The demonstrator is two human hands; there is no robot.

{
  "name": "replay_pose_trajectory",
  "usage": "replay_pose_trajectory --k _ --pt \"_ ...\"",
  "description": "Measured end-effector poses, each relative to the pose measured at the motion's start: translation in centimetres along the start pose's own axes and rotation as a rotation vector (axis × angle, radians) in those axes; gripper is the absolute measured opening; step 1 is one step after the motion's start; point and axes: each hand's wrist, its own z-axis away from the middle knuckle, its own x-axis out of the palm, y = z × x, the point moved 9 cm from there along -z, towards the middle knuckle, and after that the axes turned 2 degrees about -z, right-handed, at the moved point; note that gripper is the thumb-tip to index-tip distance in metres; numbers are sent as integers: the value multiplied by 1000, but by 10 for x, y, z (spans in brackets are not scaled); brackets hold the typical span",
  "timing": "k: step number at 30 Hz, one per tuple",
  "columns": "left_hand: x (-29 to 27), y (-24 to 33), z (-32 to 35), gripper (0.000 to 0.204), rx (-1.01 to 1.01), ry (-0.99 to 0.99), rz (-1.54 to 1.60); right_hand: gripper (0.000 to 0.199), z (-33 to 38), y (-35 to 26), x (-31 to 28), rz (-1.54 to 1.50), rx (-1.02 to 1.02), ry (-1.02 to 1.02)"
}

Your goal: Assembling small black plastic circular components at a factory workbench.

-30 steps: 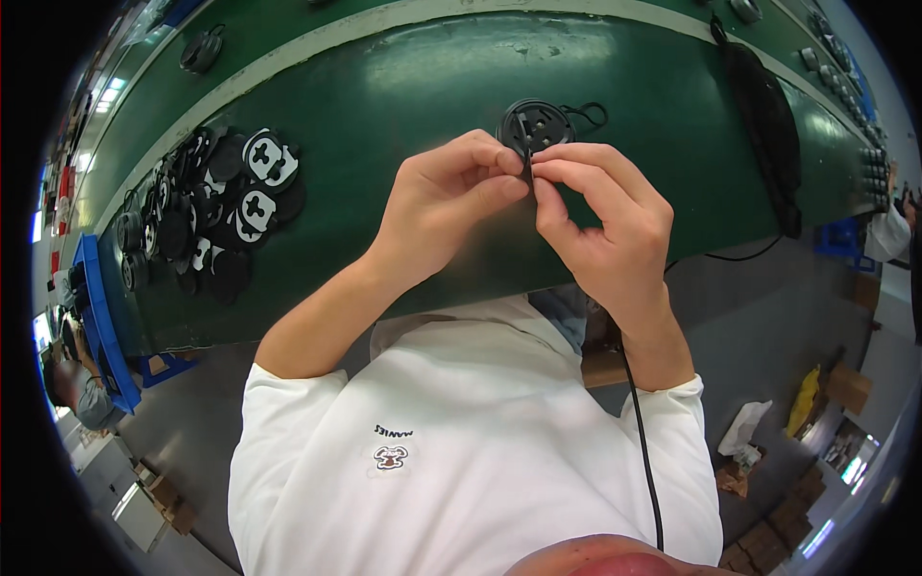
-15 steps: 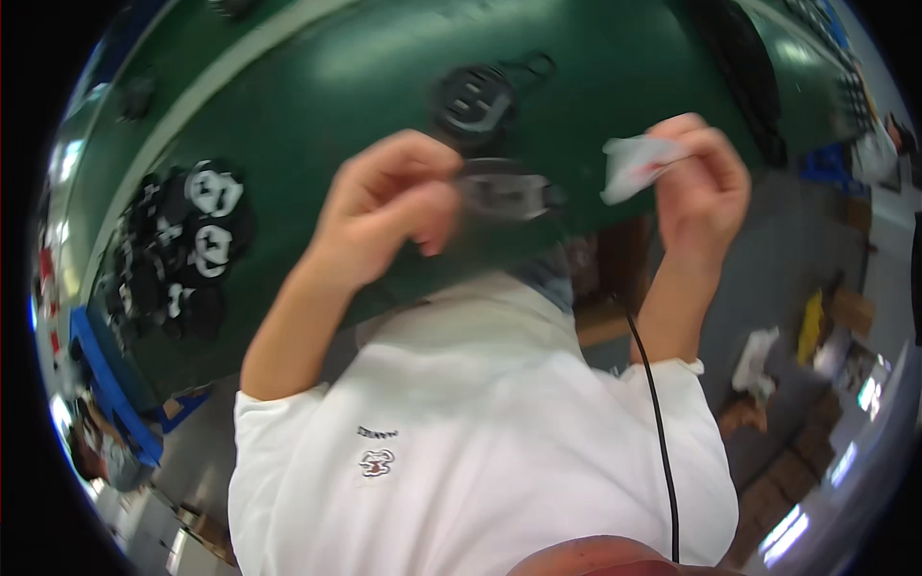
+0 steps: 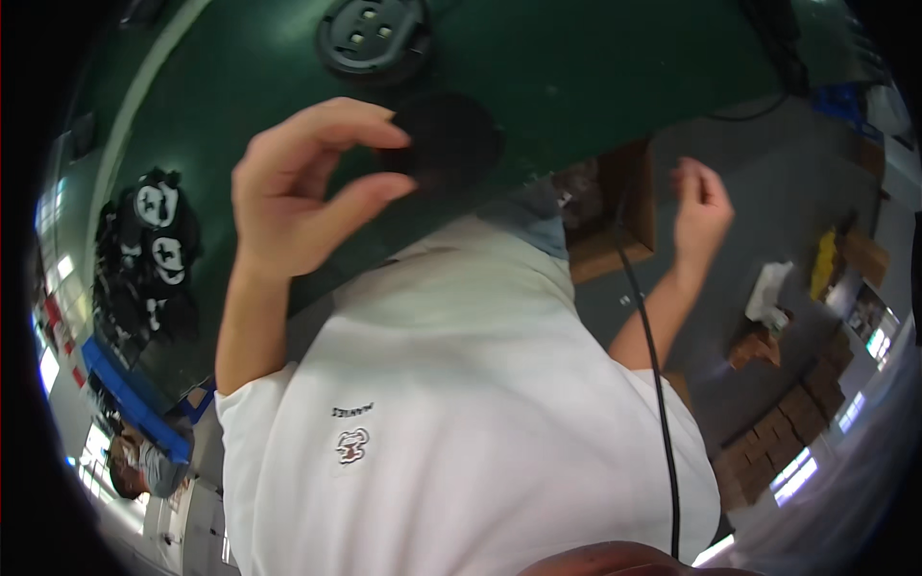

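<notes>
My left hand (image 3: 303, 182) is closed on the edge of a dark round disc (image 3: 451, 139), with the thumb below and the fingers above. The disc's details are lost in shadow. Just beyond it on the green table lies a round black device (image 3: 373, 36) with several pale squares on its face. Off the table's edge at the right, my right hand (image 3: 703, 206) hangs with loosely bent fingers. Nothing shows in it.
An open cardboard box (image 3: 615, 254) stands below the table edge, near my right arm. Several black and white parts (image 3: 154, 254) are heaped on the table's left side. A black cable (image 3: 655, 403) runs down over my shirt. Stacked cartons (image 3: 788, 432) stand at the right.
The clear film that was in my right hand no longer shows there, and that hand has moved lower. My left hand has shifted left with the disc, whose pale face no longer shows.
</notes>
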Motion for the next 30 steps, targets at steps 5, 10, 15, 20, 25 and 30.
replay_pose_trajectory --k 5,10,15,20,25,30 --pt "22 10 -5 38 -56 -39 -30 51 72 -214 86 -367 -780 -596" --pt "17 9 -2 47 -171 20 -66 45 86 -256 112 -381 -923 -678" --pt "11 7 0 49 -256 80 70 41 87 -264 112 -474 -975 -655" --pt "14 17 -11 56 -166 -32 -120 38 82 -261 106 -547 -969 -653" --pt "5 34 -36 84 30 -67 -424 37 68 -261 103 -580 -860 -557" --pt "-19 13 -34 104 7 24 -754 37 67 -265 113 -584 -776 -577"
